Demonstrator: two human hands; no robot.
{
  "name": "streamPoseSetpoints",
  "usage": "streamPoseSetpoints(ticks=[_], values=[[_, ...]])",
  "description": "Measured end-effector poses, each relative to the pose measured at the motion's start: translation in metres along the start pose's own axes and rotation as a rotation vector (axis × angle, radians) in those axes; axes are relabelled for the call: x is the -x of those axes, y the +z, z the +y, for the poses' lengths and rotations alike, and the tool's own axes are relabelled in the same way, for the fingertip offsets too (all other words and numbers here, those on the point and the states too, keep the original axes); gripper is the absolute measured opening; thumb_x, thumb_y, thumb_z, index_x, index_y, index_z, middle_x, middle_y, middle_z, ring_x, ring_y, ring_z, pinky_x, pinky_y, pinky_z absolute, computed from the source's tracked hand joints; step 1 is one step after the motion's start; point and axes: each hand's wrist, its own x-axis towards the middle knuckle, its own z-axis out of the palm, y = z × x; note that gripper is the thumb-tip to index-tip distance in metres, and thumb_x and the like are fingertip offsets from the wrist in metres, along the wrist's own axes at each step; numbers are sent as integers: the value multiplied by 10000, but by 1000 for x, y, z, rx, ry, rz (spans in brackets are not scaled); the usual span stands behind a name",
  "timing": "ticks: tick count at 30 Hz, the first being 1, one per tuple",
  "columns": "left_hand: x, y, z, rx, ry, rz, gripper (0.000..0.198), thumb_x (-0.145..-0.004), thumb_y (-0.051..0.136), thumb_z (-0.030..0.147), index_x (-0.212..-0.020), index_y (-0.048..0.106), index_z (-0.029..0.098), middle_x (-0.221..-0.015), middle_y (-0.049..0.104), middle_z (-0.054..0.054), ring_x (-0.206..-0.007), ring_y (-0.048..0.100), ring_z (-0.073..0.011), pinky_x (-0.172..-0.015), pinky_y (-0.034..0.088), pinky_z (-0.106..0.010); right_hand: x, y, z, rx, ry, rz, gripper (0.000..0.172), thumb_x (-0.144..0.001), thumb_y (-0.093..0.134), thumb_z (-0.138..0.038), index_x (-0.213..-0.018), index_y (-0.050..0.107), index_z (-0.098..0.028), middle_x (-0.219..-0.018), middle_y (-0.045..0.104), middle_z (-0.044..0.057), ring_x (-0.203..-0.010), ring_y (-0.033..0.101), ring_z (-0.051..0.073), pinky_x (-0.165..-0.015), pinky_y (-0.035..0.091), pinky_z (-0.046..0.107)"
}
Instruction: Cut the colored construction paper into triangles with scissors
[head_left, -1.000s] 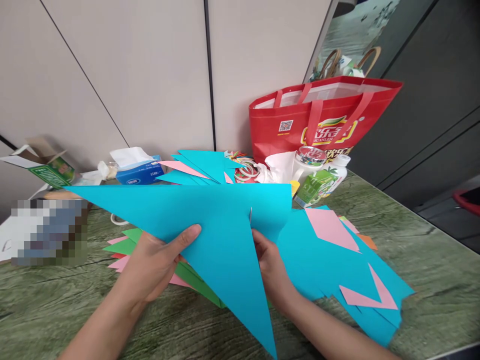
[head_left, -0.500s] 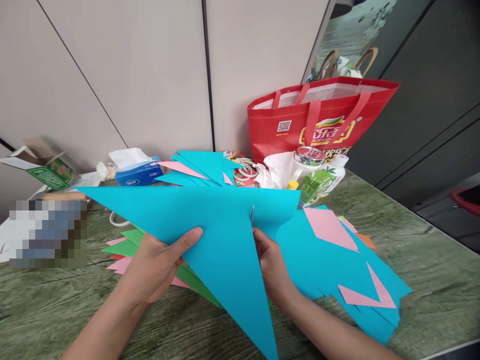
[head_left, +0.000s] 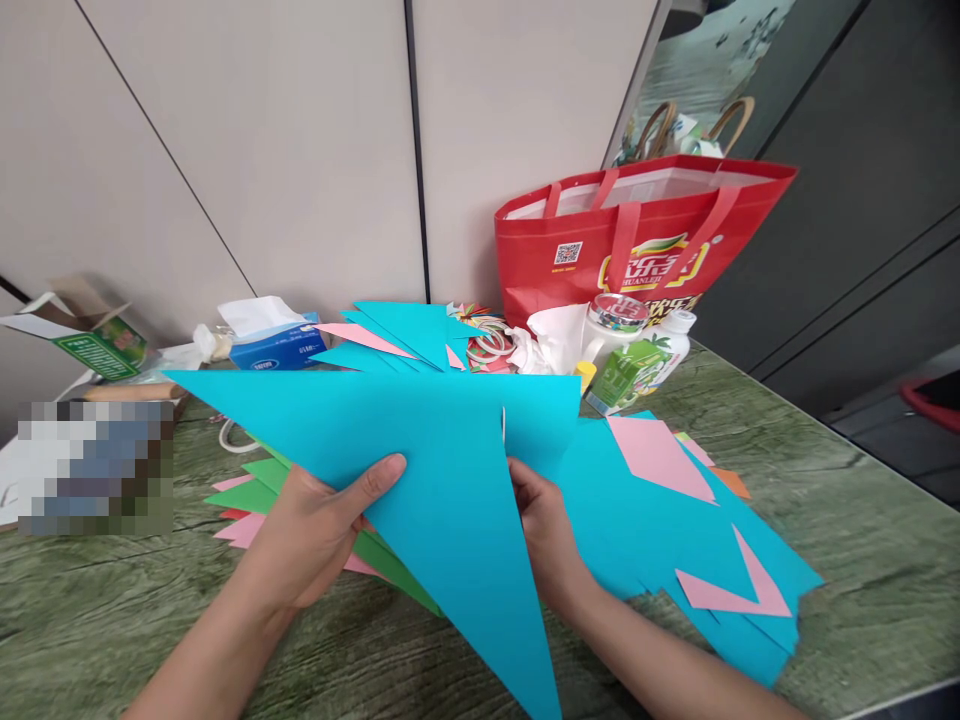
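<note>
A large blue sheet of paper [head_left: 442,500] is held up over the table, a long cut edge running down its right side. My left hand [head_left: 322,530] grips its left part, thumb on the front and fingers behind. Against the cut edge, my right hand [head_left: 547,530] is closed on scissors, mostly hidden by the paper and fingers. One narrow blade [head_left: 504,424] shows at the top of the cut. Under the held sheet lie green paper pieces [head_left: 259,498] and pink ones [head_left: 244,530]. More blue paper [head_left: 622,520] with pink scraps [head_left: 664,458] spreads at the right.
Behind stand a blue tissue box [head_left: 274,345], a red bag [head_left: 555,270], a lidded cup [head_left: 611,325], a green carton [head_left: 626,378] and a white bottle [head_left: 675,345]. Blue paper triangles [head_left: 409,330] are piled at the back. An opened box [head_left: 105,345] sits far left.
The blue sheet's upper right flap has swung left and back, uncovering more of the green carton. The blade has shifted slightly up within the cut. My left hand keeps its hold.
</note>
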Motion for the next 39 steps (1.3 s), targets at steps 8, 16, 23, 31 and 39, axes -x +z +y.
streamPoseSetpoints(ticks=[8, 16, 23, 31, 39], values=[[2, -2, -1, 20, -6, -29, 675, -720, 637, 229, -1293, 314, 381, -1309, 459, 26, -1156, 440, -297, -838, 524, -402, 0, 0, 1, 1, 16, 28, 203, -630, 695, -365, -728, 627, -201, -594, 684, -1, -568, 604, 195, -508, 495, 293], [3, -1, 3, 44, 16, -5, 719, -711, 649, 211, -1304, 284, 392, -1277, 496, 25, -1140, 461, -284, -822, 537, -369, -1, 3, -2, -55, -20, -31, 227, -624, 713, -211, -836, 634, -213, -843, 710, 27, -779, 641, 232, -648, 531, 316], [7, 2, 4, 47, -100, 12, 778, -659, 697, 214, -1318, 298, 318, -1210, 557, -37, -1070, 522, -303, -805, 546, -377, -4, 0, 4, -91, -33, 7, 270, -662, 683, -231, -923, 615, -207, -961, 688, 51, -884, 626, 262, -709, 537, 364], [6, 4, 5, 63, -117, 27, 805, -622, 724, 210, -1310, 320, 311, -1146, 603, -46, -1016, 558, -313, -761, 563, -380, -2, -1, 5, -140, -20, 28, 238, -656, 688, -218, -884, 620, -209, -901, 705, 27, -833, 641, 248, -695, 542, 353], [5, 4, 3, 61, -122, 17, 762, -641, 710, 210, -1296, 339, 323, -1197, 566, -43, -1034, 547, -316, -748, 571, -389, -2, 1, 2, -155, 14, 55, 208, -621, 704, -196, -816, 634, -197, -799, 721, 2, -704, 650, 198, -598, 533, 278]])
